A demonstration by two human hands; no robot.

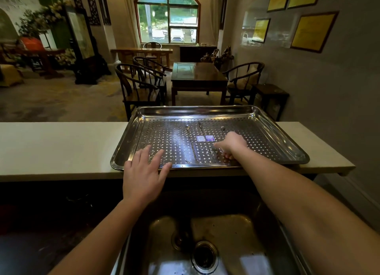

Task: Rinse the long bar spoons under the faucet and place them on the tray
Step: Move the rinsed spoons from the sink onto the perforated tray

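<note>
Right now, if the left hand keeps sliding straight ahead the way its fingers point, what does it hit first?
The left hand points up across the perforated tray. The leftmost bar spoon lies slightly right of that line, so probably bare tray floor, then the far rim. Depth is unclear.

Dim indoors, lit mostly by daylight through the arched window [167, 17] at the far end, slightly overexposed there. Bright glare patches on the perforated tray [205, 112], strongest near its far edge and left side. Projected patch of window light on the right wall [349, 79]. Sink basin [226, 229] dull, with soft reflections; deep black shadow under the counter [57, 147] and at the lower left corner. Strong wide-angle bending toward the edges, forearms stretched. Slightly soft, smeared detail throughout.
</note>
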